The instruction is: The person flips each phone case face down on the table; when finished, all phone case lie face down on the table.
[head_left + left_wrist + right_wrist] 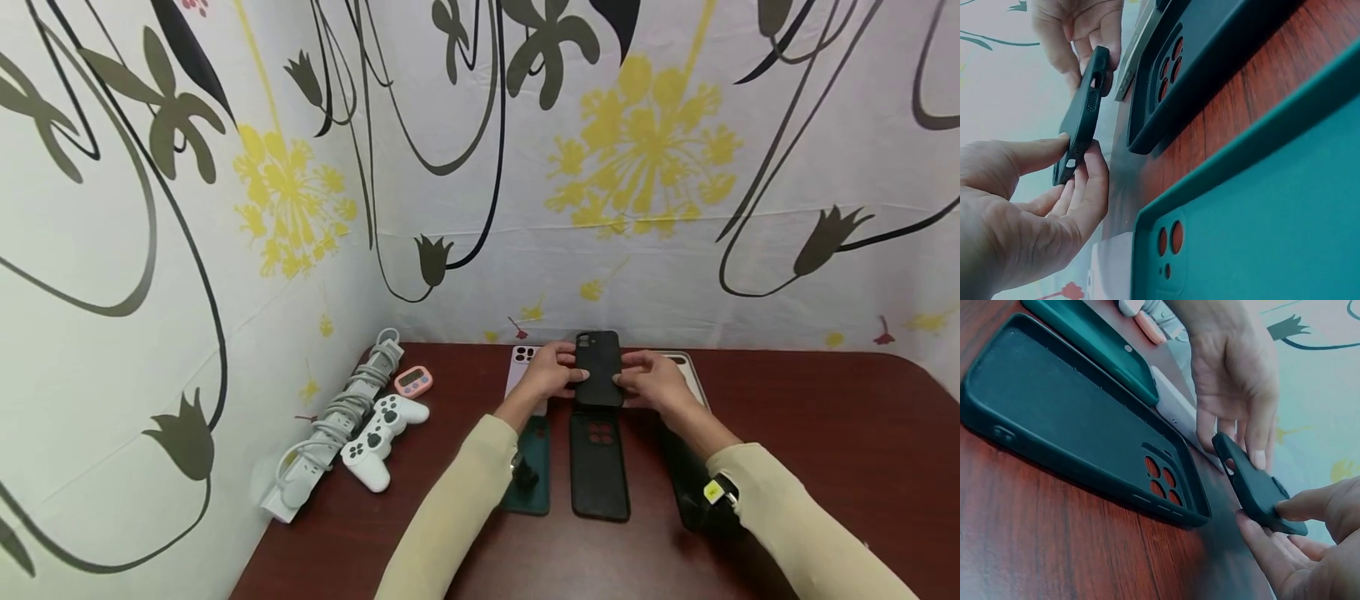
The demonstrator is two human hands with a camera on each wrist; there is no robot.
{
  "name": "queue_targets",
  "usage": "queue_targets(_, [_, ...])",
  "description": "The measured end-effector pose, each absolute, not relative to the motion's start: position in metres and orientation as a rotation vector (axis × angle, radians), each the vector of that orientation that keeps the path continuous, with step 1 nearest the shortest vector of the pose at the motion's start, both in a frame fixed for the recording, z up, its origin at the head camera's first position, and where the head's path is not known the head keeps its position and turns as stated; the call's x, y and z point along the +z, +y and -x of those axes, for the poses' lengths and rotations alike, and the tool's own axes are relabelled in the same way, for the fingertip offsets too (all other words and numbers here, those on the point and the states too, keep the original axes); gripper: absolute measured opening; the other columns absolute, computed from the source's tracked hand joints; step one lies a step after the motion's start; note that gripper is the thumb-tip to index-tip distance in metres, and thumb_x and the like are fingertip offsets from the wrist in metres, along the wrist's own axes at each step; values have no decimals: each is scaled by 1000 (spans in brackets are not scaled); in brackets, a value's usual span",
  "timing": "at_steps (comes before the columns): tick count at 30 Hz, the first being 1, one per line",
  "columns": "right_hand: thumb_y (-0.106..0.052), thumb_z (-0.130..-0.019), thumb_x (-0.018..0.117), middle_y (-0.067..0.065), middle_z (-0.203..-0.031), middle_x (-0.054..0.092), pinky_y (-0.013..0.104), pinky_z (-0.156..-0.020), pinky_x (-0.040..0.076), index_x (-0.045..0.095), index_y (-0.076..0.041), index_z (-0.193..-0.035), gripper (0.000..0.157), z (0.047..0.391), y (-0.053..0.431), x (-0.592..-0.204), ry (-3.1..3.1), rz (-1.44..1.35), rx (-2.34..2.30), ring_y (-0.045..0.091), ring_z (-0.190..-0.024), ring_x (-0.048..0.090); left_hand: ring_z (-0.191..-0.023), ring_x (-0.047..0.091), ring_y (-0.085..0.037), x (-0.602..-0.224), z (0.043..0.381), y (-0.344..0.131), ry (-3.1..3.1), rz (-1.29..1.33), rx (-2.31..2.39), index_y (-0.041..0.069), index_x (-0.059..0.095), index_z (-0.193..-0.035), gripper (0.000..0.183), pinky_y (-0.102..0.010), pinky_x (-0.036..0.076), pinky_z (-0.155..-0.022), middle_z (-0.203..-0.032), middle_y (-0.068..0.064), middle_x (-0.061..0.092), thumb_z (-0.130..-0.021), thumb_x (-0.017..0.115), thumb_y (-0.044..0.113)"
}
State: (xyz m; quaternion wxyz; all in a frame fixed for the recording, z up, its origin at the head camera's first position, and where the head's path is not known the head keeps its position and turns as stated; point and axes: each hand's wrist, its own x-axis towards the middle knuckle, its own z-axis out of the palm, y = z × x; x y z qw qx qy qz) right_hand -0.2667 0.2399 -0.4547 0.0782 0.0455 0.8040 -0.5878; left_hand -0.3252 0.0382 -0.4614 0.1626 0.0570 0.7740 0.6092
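Note:
Both hands hold a black phone case (598,368) by its long sides at the back of the table, its camera corner at the upper left. My left hand (551,371) pinches one side between thumb and fingers, and my right hand (654,382) pinches the other. Port openings show along its bottom edge in the left wrist view. Whether a phone is inside I cannot tell. Just in front lies another black case (600,479), hollow side up, with several camera holes. A teal case (1260,181) lies left of it, partly under my left forearm.
A pale lilac phone or case (522,360) lies behind my left hand, a light-coloured one (684,363) behind my right. Beneath the right forearm is a dark object (692,492). At left are a white game controller (381,437), a pink timer (413,381) and a cord-wrapped power strip (341,417).

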Motion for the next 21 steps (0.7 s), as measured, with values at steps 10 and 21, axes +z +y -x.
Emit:
queue_targets(10, [-9, -104, 65, 33, -144, 53, 42, -78, 70, 35, 1, -162, 66, 276, 243, -457, 2419, -143, -1725, 19, -93, 74, -115, 72, -34, -459, 325, 33, 2150, -189, 1755, 16, 56, -153, 64, -49, 69, -69, -142, -14, 62, -95, 74, -5])
queue_targets(21, [-6, -99, 70, 34, -137, 59, 41, -77, 69, 41, 4, -157, 65, 287, 241, -457, 2612, -135, -1517, 42, -112, 71, -107, 75, -32, -460, 328, 37, 2230, -185, 1672, 15, 54, -155, 67, -48, 69, -71, -138, -16, 64, -95, 73, -6])
